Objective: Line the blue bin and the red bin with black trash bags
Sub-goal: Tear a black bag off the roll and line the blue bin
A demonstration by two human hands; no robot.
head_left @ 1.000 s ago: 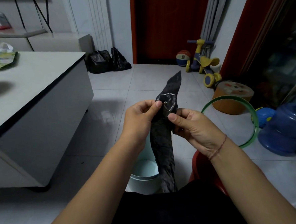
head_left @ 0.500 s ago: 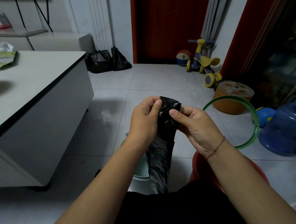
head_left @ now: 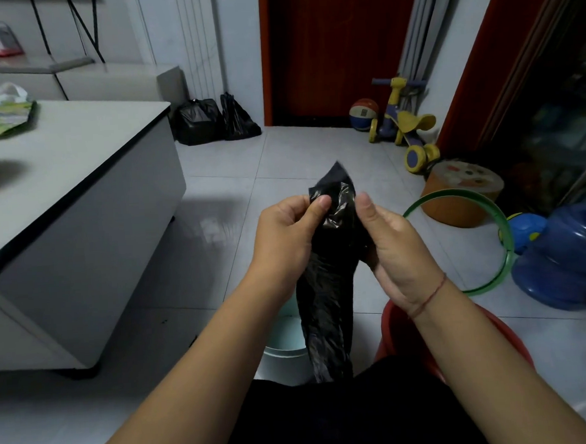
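In the centre of the frame both hands worked at the top of one black trash bag [head_left: 326, 288]. The left hand [head_left: 285, 236] pinched the film between thumb and forefinger, fingers curled in tight; the right hand [head_left: 392, 246] gripped the other side of the same end, thumb raised beside it. The hold looked like an attempt to rub the two layers apart and find the mouth — the bag was still a narrow, crumpled strip, not opened at all. A small corner of it stuck up above the fingers, and the rest hung straight down between the forearms.

Its lower end dangled just over the blue bin [head_left: 285, 346], a pale tub sitting low in the centre of the frame, partly hidden by the bag and the left arm. That placement seemed deliberate: once opened, the bag could drop straight in. The red bin [head_left: 394, 332] stood just right of it, lower right of centre, mostly covered by the right wrist. What showed of either bin had no liner in it, so I judged the task to be at its first step.

A green hoop [head_left: 505, 239] lay on the floor tiles at right — near the red bin, but clear of the work.
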